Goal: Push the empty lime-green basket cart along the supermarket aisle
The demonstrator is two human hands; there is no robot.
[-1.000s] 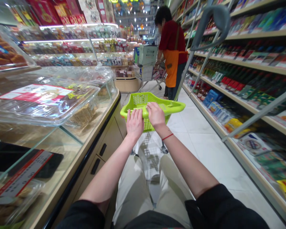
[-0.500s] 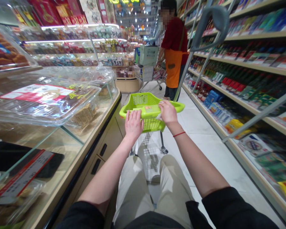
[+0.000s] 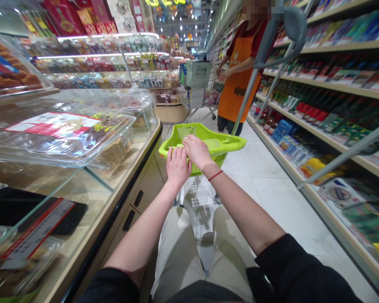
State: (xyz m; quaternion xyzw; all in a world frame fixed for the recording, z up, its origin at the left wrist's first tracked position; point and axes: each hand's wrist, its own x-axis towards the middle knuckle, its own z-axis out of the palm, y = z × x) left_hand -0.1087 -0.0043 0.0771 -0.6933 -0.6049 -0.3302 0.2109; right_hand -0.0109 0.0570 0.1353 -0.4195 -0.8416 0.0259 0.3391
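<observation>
A lime-green shopping cart stands in the aisle straight ahead of me, its basket looking empty. My left hand is closed round the near handle bar at its left part. Right beside it, my right hand rests closed on the middle of the same bar, the two hands touching. A red string circles my right wrist. My light trousers show below.
A glass-topped counter with clear food boxes runs along the left. Stocked shelves line the right. A person in an orange apron stands close ahead beside another cart. A grey ladder frame leans on the shelves.
My right hand slid left along the handle until it touches the left hand. The person in the apron is nearer and has turned toward the other cart.
</observation>
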